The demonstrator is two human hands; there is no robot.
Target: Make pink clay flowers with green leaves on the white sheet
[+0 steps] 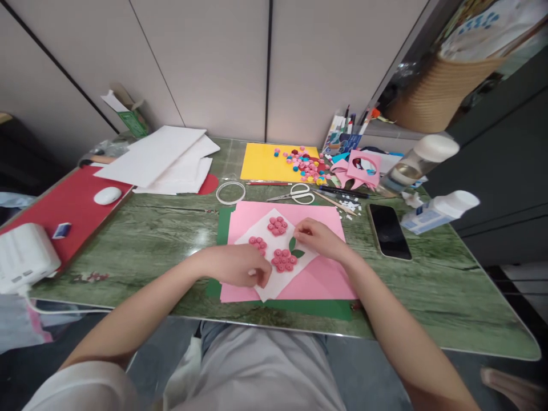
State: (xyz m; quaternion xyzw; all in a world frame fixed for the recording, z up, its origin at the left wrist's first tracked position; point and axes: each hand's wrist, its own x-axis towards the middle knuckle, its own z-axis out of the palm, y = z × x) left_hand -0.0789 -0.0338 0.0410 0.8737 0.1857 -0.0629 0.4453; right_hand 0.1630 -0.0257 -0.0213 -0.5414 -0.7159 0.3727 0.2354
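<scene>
A white paper square (266, 288) lies turned like a diamond on a pink sheet (325, 279). On it are three clusters of rolled pink paper flowers: an upper one (277, 226), a lower one (283, 260) and a left one (257, 244), partly behind my left hand. Two green paper leaves (296, 252) sit beside the lower cluster. My left hand (240, 266) rests over the square's left side with its fingers curled; what they hold, if anything, is hidden. At the square's upper right edge, my right hand (319, 237) has its fingertips pinched together above the leaves, their contents too small to make out.
Behind the pink sheet lie white-handled scissors (302, 194), a tape roll (230, 193) and a yellow sheet (257, 162) bearing several small paper rolls. To the right are a phone (389, 231) and a white bottle (440, 212). White papers (158, 154) are stacked at left.
</scene>
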